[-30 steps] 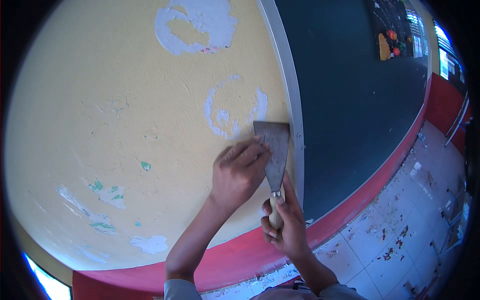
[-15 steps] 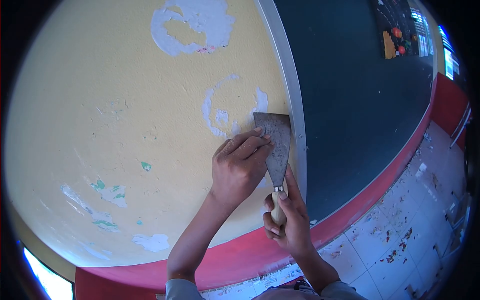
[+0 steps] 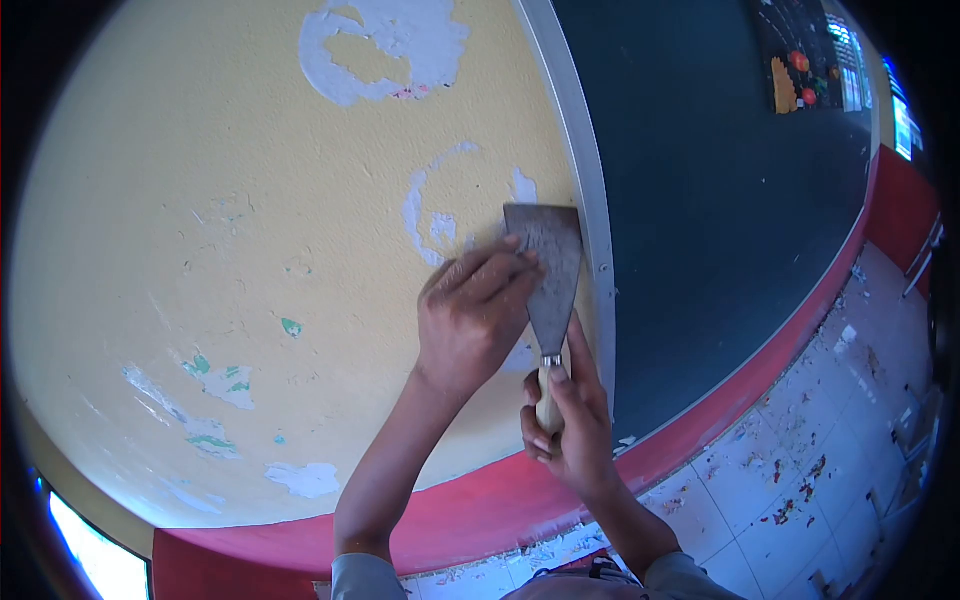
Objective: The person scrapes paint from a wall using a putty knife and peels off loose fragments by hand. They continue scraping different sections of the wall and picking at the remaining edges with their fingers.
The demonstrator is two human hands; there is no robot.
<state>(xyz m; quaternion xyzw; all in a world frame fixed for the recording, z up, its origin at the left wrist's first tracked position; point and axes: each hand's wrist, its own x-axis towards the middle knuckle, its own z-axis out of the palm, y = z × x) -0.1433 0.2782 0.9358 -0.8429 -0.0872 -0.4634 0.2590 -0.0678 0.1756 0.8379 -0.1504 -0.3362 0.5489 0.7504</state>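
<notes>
A scraper (image 3: 555,265) with a wide, stained metal blade and a pale wooden handle lies against the cream wall (image 3: 330,200), its blade edge upward beside the board's metal frame. My right hand (image 3: 580,430) is closed around the handle, with a finger stretched up along the blade's lower right edge. My left hand (image 3: 468,315) is closed, its bent fingertips pressing on the left side of the blade; its thumb is hidden. Ring-shaped bare paint patches (image 3: 412,210) show just left of and above the blade.
A dark green board (image 3: 710,230) in a metal frame (image 3: 592,215) fills the right. Larger peeled patches (image 3: 435,45) mark the wall above and lower left. A red band (image 3: 450,515) runs along the wall's base. Paint flakes lie on the tiled floor (image 3: 740,500).
The scraper has slid a little upward along the wall with both hands on it. Its blade now covers the lower part of the ring's right side.
</notes>
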